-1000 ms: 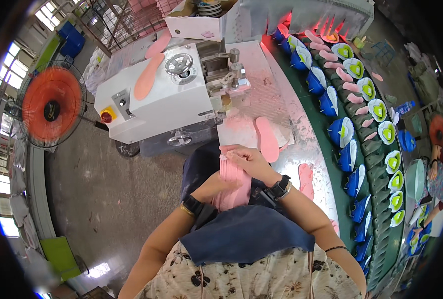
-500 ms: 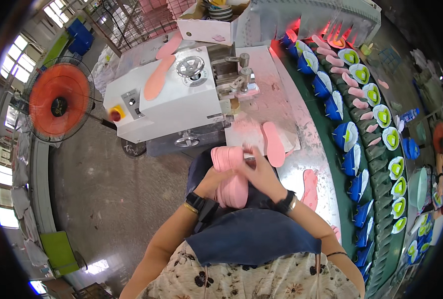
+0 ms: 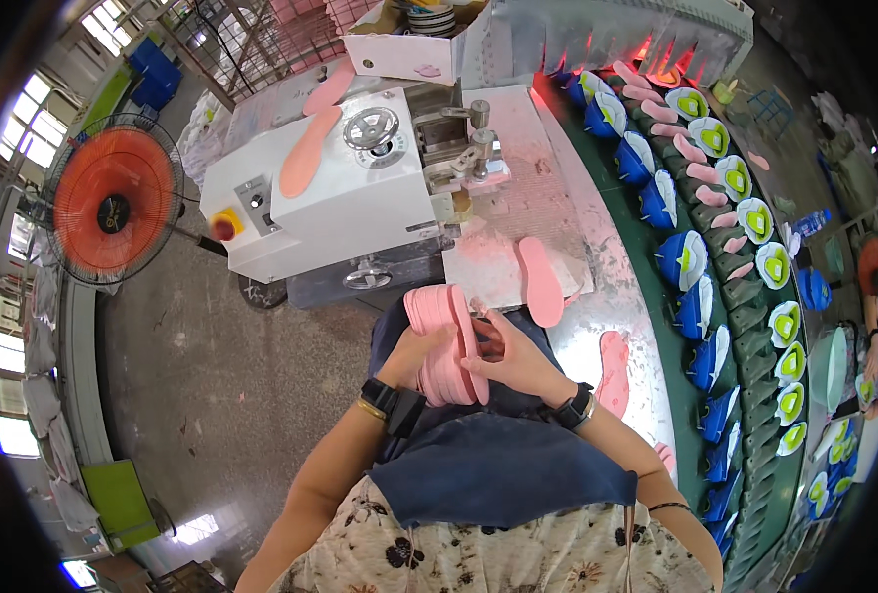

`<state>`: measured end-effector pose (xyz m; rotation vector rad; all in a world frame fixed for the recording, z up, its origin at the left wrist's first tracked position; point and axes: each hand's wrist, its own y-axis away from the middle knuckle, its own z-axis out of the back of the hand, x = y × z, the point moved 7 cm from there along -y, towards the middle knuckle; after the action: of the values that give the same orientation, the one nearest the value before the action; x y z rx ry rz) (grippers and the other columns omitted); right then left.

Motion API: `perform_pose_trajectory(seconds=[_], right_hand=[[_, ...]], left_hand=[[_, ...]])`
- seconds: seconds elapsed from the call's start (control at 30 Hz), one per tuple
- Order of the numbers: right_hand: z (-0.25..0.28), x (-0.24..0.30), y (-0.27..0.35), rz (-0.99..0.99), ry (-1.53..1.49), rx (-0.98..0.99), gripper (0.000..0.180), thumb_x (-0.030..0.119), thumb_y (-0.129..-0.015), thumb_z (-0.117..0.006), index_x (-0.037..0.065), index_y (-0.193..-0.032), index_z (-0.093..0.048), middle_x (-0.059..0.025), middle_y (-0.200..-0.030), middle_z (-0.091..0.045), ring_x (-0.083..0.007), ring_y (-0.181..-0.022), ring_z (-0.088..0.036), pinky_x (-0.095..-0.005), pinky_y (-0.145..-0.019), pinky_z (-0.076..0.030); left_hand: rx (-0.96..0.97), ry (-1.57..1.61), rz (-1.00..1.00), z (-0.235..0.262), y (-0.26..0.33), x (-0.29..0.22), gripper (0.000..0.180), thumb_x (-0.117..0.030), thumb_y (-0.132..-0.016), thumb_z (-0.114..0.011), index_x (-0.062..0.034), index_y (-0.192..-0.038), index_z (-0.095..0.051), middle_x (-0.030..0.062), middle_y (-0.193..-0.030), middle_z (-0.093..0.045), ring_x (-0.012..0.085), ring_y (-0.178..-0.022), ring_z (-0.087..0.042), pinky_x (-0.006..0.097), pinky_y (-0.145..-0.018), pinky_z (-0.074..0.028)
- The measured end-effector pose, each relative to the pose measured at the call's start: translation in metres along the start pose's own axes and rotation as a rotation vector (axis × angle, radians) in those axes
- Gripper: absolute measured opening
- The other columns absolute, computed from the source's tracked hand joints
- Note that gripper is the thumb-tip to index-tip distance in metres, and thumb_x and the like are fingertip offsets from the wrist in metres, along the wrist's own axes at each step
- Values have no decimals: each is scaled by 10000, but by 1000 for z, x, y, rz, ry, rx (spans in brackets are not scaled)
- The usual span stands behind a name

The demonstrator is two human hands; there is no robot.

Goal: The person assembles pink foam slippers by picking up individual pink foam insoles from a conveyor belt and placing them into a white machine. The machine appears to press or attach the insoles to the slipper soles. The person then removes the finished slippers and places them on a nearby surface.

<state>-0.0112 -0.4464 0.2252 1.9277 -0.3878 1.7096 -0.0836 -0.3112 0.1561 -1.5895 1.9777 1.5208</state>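
Note:
A thick stack of pink insoles (image 3: 437,383) stands on edge over my lap. My left hand (image 3: 414,354) wraps round its left side and holds it. At the right face of the stack, the outermost insole (image 3: 480,387) leans slightly away from the others. My right hand (image 3: 523,358) has its thumb on this insole and its fingers bent beside it, partly hidden. One loose pink insole (image 3: 540,284) lies on the worktop just beyond my right hand. Another insole (image 3: 613,374), marked on its surface, rests on the shiny metal bench further right.
A white machine (image 3: 350,208) with handwheels stands ahead, an insole (image 3: 310,150) on its top. On the right, a green conveyor (image 3: 625,232) carries blue shoe uppers (image 3: 693,259) and pink insoles past a red-glowing heater (image 3: 617,44). An orange fan (image 3: 113,203) is at left.
The stack has turned more upright, and its outermost insole now stands apart from the rest. My right hand has shifted down along the stack's right face. The view has moved slightly.

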Motion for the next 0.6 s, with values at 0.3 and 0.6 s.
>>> perform_pose_trajectory(seconds=[0.3,0.6], right_hand=[[72,-57,-21,56,24,-483,498,112,-843,-681,-31,-1269,-466,-56,-885,-624,-80,-774,-575,-223,-678,-471],[169,14,-148,63,226,-585,629,162,-804,-715,-68,-1306,-414,-153,-941,-654,-180,-765,-637,-247,-608,-498]], left_hand=[[-52,45,102,20,16,7,435,-241,-910,-605,8,-1248,-492,117,-1140,-603,234,-994,-621,416,-815,-545],[20,137,167,15,31,33,461,-228,-887,-622,-2,-1261,-472,111,-1133,-598,228,-1003,-611,398,-850,-531]])
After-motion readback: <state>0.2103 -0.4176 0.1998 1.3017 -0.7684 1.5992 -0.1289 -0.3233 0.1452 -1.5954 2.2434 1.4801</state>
